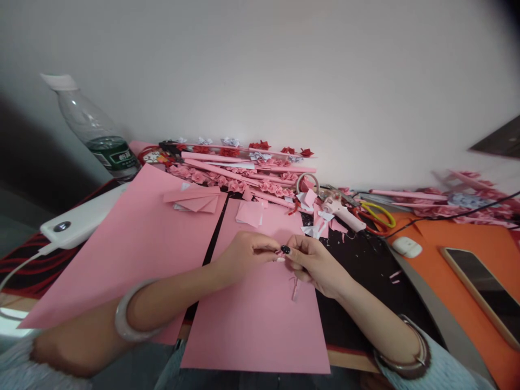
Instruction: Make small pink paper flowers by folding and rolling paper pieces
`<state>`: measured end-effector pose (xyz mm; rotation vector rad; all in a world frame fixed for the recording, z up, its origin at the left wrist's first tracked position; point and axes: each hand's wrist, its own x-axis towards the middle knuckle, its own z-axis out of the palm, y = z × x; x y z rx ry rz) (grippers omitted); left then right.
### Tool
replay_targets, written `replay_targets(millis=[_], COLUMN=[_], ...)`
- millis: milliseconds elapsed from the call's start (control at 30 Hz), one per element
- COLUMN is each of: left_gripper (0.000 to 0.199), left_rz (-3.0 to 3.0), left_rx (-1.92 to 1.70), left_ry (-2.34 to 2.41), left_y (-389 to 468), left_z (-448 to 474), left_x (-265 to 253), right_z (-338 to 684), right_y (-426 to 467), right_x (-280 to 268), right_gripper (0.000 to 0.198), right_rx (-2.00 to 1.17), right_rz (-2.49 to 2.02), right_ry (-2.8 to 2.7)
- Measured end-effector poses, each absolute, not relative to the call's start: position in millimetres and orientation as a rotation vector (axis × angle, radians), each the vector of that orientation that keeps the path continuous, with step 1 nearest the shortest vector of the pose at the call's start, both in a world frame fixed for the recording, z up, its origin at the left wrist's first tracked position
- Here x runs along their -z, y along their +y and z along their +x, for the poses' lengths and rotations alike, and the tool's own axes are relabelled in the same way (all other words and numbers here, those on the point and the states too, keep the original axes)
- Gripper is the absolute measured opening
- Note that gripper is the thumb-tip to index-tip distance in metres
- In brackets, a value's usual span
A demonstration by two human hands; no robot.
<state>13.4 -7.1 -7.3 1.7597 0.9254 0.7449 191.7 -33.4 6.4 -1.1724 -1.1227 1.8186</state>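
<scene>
My left hand and my right hand meet above a large pink paper sheet. Both are closed in a pinch on one small pink piece of paper, mostly covered by the fingertips. Its exact shape cannot be made out. Below my right fingers shows a thin pink paper strip; whether it hangs or lies on the sheet is unclear. Just beyond my hands, a small stack of pink paper squares rests on the sheet. Folded pink papers lie on a second pink sheet to the left.
Along the wall lie paper flowers and rolled pink sticks. A glue gun, yellow-handled scissors and scraps sit right of centre. A bottle and white power bank stand left; an earbud case and phone lie right.
</scene>
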Motion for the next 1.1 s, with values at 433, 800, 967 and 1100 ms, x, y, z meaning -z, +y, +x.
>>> replay_targets(millis=[433, 800, 967, 1100], left_gripper=[0.014, 0.015, 0.010, 0.011], left_rz=[1.405, 1.485, 1.579, 1.602], left_rx=[-0.789, -0.786, -0.734, -0.678], left_ry=[0.795, 0.846, 0.869, 0.862], left_y=[-5.7, -5.1, -5.9, -6.4], left_z=[14.5, 14.4, 13.6, 13.4], left_x=[3.7, 6.2, 7.0, 9.8], right_z=[187.9, 195.2, 196.1, 195.2], right_y=[-34.9, -34.6, -36.4, -35.0], right_x=[-9.8, -5.9, -7.3, -5.4], right_gripper=[0.030, 0.007, 0.003, 0.004], right_rx=[-1.693, -0.950, -0.723, -0.621], right_rz=[-1.069, -1.234, -1.148, -1.148], right_ry=[-0.979, -1.497, -1.823, -1.893])
